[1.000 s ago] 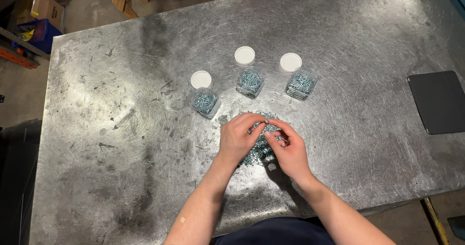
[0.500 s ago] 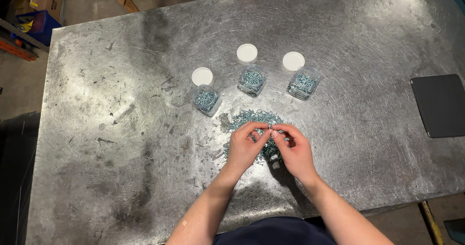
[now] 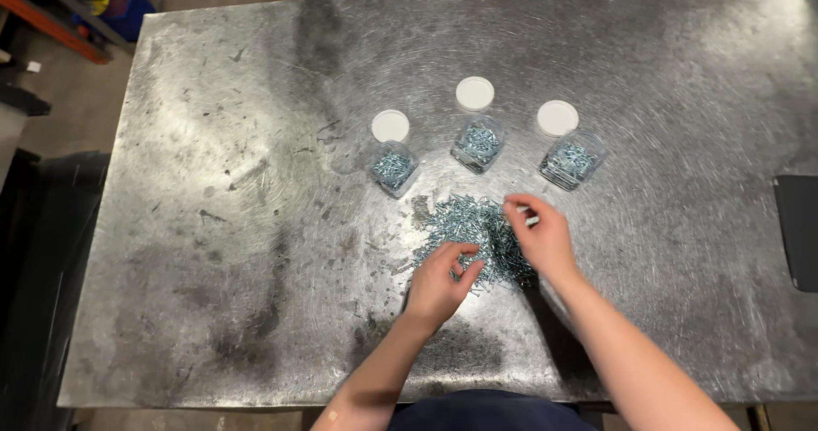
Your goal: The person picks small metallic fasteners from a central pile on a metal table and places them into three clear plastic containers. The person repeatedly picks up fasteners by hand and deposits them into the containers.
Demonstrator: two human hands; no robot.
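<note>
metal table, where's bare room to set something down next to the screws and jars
The metal table lies bare left of the left hand, and between the right hand and the dark pad. It is crowded from the three open jars to the screw pile.

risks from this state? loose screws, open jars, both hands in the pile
1. The screw pile lies loose on the smooth metal table; the left hand raking through it could scatter strays.
2. The three open jars stand close behind the pile; the right hand could likely tip one.
3. Sharp screw tips might prick bare fingers.
</note>
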